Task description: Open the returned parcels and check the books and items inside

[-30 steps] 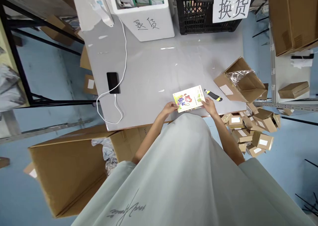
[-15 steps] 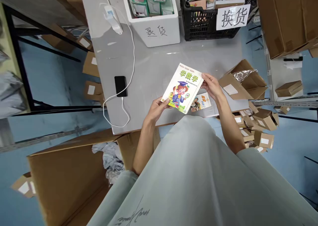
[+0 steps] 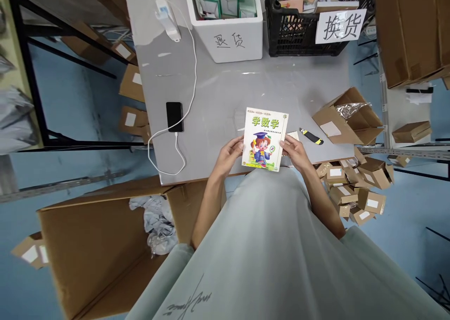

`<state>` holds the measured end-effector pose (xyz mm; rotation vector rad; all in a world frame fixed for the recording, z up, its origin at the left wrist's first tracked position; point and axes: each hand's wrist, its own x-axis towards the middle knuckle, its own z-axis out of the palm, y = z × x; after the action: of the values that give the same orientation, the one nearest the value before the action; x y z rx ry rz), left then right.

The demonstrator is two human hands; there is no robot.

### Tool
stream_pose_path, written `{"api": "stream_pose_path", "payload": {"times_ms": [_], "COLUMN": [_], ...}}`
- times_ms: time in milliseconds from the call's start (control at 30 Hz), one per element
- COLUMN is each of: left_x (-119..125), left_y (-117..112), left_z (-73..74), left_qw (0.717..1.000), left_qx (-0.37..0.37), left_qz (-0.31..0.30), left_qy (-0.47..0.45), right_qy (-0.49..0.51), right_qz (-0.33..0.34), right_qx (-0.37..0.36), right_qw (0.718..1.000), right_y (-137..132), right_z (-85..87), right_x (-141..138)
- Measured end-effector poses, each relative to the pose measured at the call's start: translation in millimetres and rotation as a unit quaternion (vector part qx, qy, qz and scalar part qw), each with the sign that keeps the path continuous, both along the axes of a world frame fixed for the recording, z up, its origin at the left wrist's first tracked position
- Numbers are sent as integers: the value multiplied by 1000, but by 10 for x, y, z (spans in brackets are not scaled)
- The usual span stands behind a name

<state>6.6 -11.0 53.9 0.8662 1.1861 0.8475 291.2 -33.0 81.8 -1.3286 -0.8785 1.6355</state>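
A thin children's book with green Chinese characters and a cartoon child in a graduation cap is held up over the table's near edge, cover facing me. My left hand grips its left edge, and my right hand grips the right edge. Both hands are closed on it. Behind the book and my right fingers, a small card shows only in part. A black and yellow box cutter lies on the table just right of my right hand.
On the grey table stand a white foam box, a black crate of books and an open carton. A phone lies by a white cable. A large carton stands at lower left; small cartons are piled right.
The book has turned from a tilt to nearly upright and moved slightly lower. My right hand has come down with it. The box cutter, hidden before, now shows; the card is mostly covered.
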Motion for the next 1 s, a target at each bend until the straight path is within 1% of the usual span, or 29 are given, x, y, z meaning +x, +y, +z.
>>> {"api": "stream_pose_path", "payload": {"times_ms": [100, 233, 367, 467, 567, 733, 1000], "left_x": [54, 157, 228, 287, 363, 456, 453], "left_y": [101, 180, 187, 179, 176, 183, 171], "left_z": [-9, -15, -21, -41, -40, 53, 220], "left_qw": [1000, 999, 999, 999, 998, 998, 996], "left_qx": [18, 34, 30, 34, 37, 50, 62], "left_qz": [6, 18, 23, 22, 19, 16, 17], "left_qy": [13, 17, 21, 31, 36, 46, 67], "right_qy": [3, 15, 32, 31, 20, -5, -4], "right_qz": [15, 8, -4, 2, 9, 19, 21], "right_qx": [-5, -7, -6, -5, 11, 31, 33], "right_qw": [1000, 1000, 999, 999, 1000, 999, 999], "right_y": [36, 98, 114, 111, 119, 167, 207], "right_z": [-13, -31, -14, 28, 74, 133, 168], "right_x": [36, 91, 158, 194, 210, 221, 256]}}
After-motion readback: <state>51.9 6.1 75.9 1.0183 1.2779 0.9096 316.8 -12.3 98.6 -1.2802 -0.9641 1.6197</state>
